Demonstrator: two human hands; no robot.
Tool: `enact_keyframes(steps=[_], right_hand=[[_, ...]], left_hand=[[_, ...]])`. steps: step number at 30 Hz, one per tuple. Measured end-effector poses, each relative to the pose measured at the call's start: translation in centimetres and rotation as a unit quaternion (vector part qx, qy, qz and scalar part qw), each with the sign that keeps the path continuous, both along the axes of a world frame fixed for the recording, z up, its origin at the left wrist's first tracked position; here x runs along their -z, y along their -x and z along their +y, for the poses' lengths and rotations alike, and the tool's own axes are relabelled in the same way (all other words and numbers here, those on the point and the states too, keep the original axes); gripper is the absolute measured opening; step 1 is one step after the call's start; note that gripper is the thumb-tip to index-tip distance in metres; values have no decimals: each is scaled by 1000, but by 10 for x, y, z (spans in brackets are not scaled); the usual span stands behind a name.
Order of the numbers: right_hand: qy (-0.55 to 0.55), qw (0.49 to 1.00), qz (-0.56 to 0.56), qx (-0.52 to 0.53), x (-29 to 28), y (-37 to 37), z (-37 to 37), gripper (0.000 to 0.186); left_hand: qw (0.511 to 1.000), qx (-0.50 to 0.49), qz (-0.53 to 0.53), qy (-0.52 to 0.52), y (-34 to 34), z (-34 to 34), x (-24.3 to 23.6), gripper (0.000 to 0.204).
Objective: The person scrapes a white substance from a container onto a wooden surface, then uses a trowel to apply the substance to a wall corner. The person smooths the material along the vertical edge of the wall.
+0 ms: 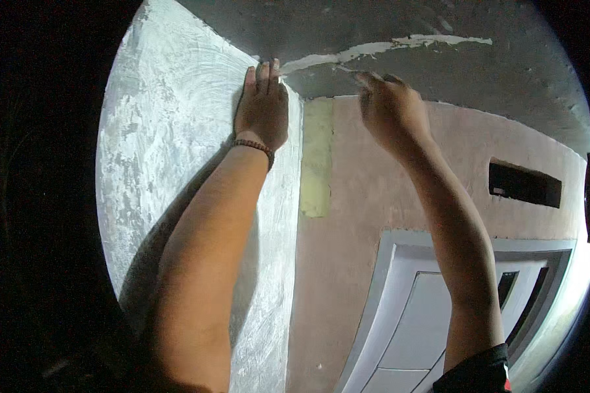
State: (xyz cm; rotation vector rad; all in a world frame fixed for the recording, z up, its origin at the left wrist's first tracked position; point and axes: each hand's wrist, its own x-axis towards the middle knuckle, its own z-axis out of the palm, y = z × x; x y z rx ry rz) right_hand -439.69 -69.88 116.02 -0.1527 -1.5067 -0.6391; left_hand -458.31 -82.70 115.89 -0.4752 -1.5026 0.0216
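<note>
Strip (387,47), pale and ragged-edged, on grey ceiling (518,85), just above right hand (393,108); runs from beside the fingers of left hand (262,108) to well right of the right-hand grip. Step in hand, as a judgement: working that strip, likely spreading or smoothing; can't say which from one still. Right-hand grip: raised close under the ceiling, fingers curled and bunched together. Can't tell whether clamped on a thin tool or on nothing; too blurred at the tips. Left hand: well left of that grip, flat, fingers straight and pointing up, at the corner of white-coated wall (164,85) and ceiling; no held thing visible, probably bracing. Beaded bracelet (252,144) on left wrist. Directly below grip: pink wall (360,170). Below and between both hands: yellow-green patch (316,157) by the corner. Lower right of grip: dark slot (528,185); further down, pale door (416,321) in grey frame (367,308). Next move, judged from pose: calls for light, even pressure along the strip, wrist steady overhead, left hand kept clear of the stroke. Main risk: gouging or dragging loose the ragged edge just above grip.
</note>
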Motion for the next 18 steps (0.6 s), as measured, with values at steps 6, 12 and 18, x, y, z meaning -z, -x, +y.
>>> enact_keyframes(steps=[6, 12, 18], right_hand=[[37, 999, -9, -20, 1, 4, -7, 30], [21, 1000, -23, 1, 1, 10, -6, 31], [27, 999, -40, 6, -5, 21, -3, 32]], left_hand=[[1000, -21, -7, 5, 3, 2, -1, 52], [999, -29, 37, -10, 11, 5, -3, 58], [999, -45, 0, -3, 6, 4, -2, 55]])
